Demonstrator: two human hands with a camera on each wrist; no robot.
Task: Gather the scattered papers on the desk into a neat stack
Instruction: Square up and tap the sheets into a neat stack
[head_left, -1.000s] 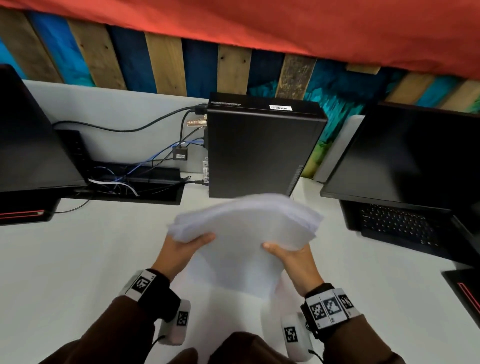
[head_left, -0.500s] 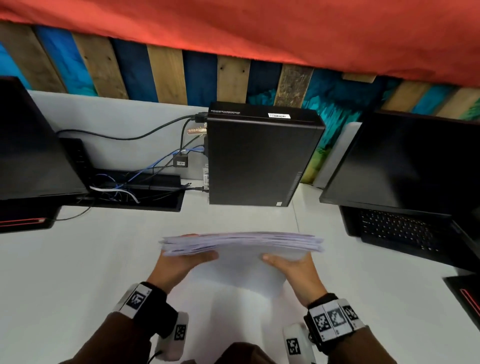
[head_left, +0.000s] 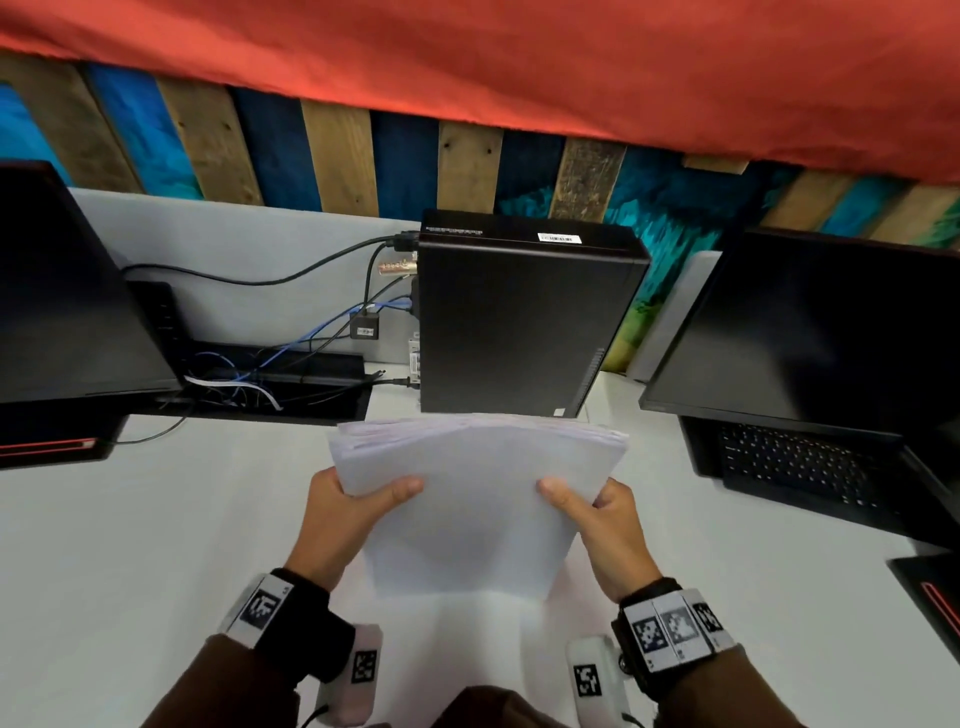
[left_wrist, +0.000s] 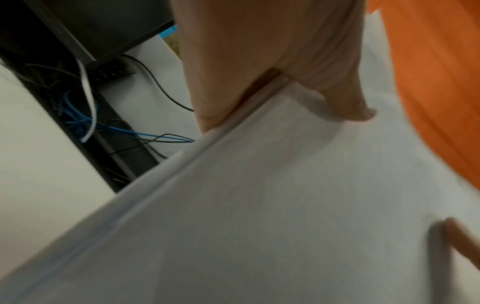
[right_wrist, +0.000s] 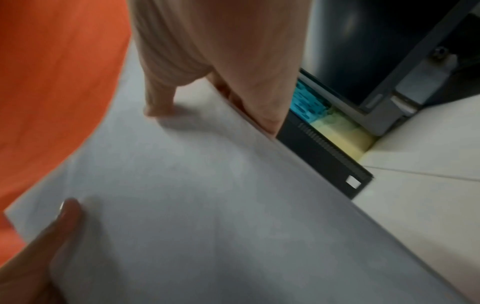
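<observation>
Fingers on both sides pinch the paper stack (head_left: 475, 499): my left hand (head_left: 345, 519) has its thumb across the front sheet and the rest behind, and my right hand (head_left: 602, 525) mirrors it on the other edge. Half a second ago I saw the stack almost edge-on; now it is tipped up toward me, its lower edge on or just above the white surface (head_left: 130, 545), I cannot tell which. I judge this a squaring tap; the top edges are fanned, so neatening isn't finished. No loose sheets show on the surface. Farther back, the black cable tray (head_left: 291, 387) holds tangled blue and white cables beside the upright desktop computer (head_left: 524, 322).
</observation>
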